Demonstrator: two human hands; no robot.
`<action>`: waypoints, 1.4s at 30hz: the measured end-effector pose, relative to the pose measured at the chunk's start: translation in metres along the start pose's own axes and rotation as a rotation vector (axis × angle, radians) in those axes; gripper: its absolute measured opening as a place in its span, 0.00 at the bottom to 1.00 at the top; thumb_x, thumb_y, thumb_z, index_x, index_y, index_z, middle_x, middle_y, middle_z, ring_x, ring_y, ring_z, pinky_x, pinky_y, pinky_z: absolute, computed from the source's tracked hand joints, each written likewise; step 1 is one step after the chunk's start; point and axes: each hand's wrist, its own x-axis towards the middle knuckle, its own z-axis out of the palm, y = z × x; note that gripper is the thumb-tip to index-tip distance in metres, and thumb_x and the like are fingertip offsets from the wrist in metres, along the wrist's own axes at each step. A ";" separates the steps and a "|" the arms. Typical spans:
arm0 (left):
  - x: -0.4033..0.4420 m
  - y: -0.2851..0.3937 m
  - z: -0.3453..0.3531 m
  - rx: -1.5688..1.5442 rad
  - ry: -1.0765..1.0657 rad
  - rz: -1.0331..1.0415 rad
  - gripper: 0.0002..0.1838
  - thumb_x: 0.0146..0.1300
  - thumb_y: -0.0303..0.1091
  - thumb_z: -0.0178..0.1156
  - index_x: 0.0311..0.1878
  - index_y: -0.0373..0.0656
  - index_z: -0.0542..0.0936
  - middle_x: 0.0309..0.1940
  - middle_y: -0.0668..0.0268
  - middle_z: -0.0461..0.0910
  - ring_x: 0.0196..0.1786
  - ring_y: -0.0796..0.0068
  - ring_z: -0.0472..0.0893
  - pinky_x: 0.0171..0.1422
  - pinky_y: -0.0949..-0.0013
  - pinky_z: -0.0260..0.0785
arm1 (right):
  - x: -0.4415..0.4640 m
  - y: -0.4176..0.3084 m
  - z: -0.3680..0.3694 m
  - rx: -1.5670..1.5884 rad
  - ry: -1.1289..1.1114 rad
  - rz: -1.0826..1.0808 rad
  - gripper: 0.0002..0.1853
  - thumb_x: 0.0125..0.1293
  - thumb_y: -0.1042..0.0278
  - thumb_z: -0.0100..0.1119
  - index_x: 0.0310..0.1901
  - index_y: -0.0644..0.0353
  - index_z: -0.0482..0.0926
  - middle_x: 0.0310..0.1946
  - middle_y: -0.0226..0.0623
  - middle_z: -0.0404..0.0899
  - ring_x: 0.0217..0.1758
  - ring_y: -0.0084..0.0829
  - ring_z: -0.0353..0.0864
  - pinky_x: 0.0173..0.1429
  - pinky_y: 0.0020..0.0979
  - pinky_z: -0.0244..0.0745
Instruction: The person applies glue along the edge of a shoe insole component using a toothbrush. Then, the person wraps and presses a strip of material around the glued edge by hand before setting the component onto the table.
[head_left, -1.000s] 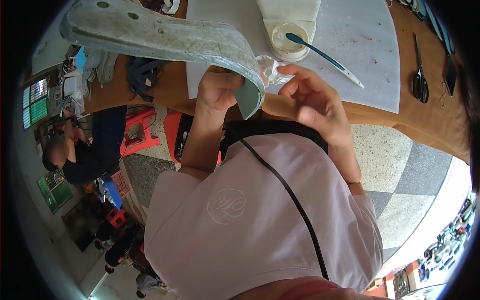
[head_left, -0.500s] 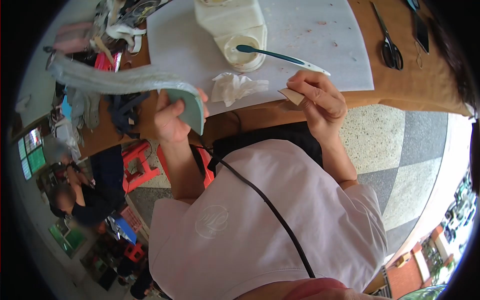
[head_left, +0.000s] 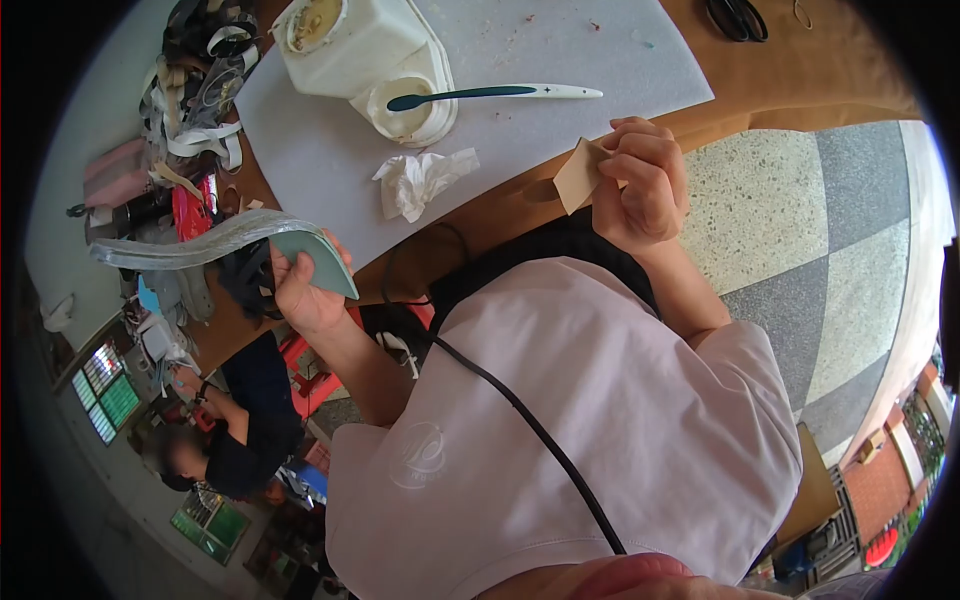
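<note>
My left hand (head_left: 312,300) is closed around the teal end of a curved, S-shaped piece that looks like a shoe insole (head_left: 180,250), its long part covered in clear plastic. Between the thumb and fingers of my right hand (head_left: 645,190) is a small tan piece of leather or card (head_left: 577,178), held just off the table edge. Ahead of my hands stands a white plastic container (head_left: 400,55) with two round openings holding pale residue. A teal-and-white toothbrush (head_left: 520,91) rests across the nearer opening. A crumpled tissue (head_left: 420,185) lies between my hands, on the white sheet.
The white sheet (head_left: 560,45) covers part of the brown table (head_left: 800,80). Scissors (head_left: 737,18) lie at the far right. Straps and scraps (head_left: 205,120) are heaped at the left. A co-worker (head_left: 245,420) sits lower left, near a red stool (head_left: 312,385). A black cable (head_left: 500,390) crosses my shirt.
The view has shifted, so the table things sit further left and higher. The tan piece has turned to show more of its flat face. Both hands keep their hold.
</note>
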 end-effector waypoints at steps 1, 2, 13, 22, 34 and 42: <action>0.000 0.001 0.000 0.004 -0.007 -0.007 0.14 0.52 0.27 0.51 0.43 0.38 0.66 0.30 0.51 0.71 0.27 0.61 0.75 0.25 0.69 0.72 | -0.001 0.001 -0.001 -0.007 0.007 0.004 0.14 0.32 0.90 0.44 0.25 0.65 0.66 0.24 0.40 0.65 0.26 0.33 0.70 0.36 0.35 0.71; -0.001 0.002 0.000 0.036 0.021 -0.003 0.14 0.51 0.28 0.52 0.43 0.38 0.66 0.30 0.52 0.71 0.27 0.61 0.75 0.25 0.69 0.71 | -0.003 0.001 -0.001 -0.009 0.003 0.042 0.13 0.32 0.90 0.45 0.25 0.65 0.66 0.25 0.40 0.66 0.26 0.33 0.70 0.36 0.34 0.71; -0.012 0.010 -0.008 0.177 0.173 0.053 0.17 0.50 0.28 0.53 0.45 0.38 0.66 0.31 0.55 0.72 0.30 0.66 0.74 0.28 0.72 0.70 | 0.000 -0.005 -0.014 1.118 0.058 1.321 0.05 0.50 0.82 0.46 0.26 0.60 0.63 0.27 0.40 0.72 0.23 0.27 0.74 0.30 0.23 0.71; -0.017 0.016 -0.007 0.236 0.185 0.022 0.20 0.49 0.25 0.52 0.48 0.36 0.64 0.35 0.56 0.72 0.35 0.67 0.74 0.36 0.63 0.70 | -0.004 -0.002 -0.020 1.330 -0.092 1.389 0.10 0.50 0.77 0.39 0.34 0.66 0.68 0.28 0.40 0.73 0.23 0.27 0.73 0.31 0.24 0.70; -0.022 0.022 0.017 0.656 0.192 0.008 0.17 0.49 0.19 0.50 0.45 0.31 0.67 0.37 0.60 0.73 0.38 0.73 0.73 0.45 0.71 0.64 | -0.010 -0.010 -0.014 0.304 -0.242 0.709 0.09 0.43 0.87 0.49 0.27 0.63 0.66 0.31 0.34 0.72 0.29 0.23 0.71 0.37 0.21 0.67; -0.026 0.025 0.035 0.941 0.239 0.040 0.09 0.47 0.21 0.55 0.34 0.32 0.73 0.26 0.70 0.72 0.30 0.85 0.67 0.38 0.82 0.59 | -0.010 -0.008 -0.010 0.235 -0.175 0.608 0.07 0.45 0.86 0.52 0.27 0.64 0.69 0.29 0.34 0.72 0.29 0.21 0.71 0.33 0.19 0.67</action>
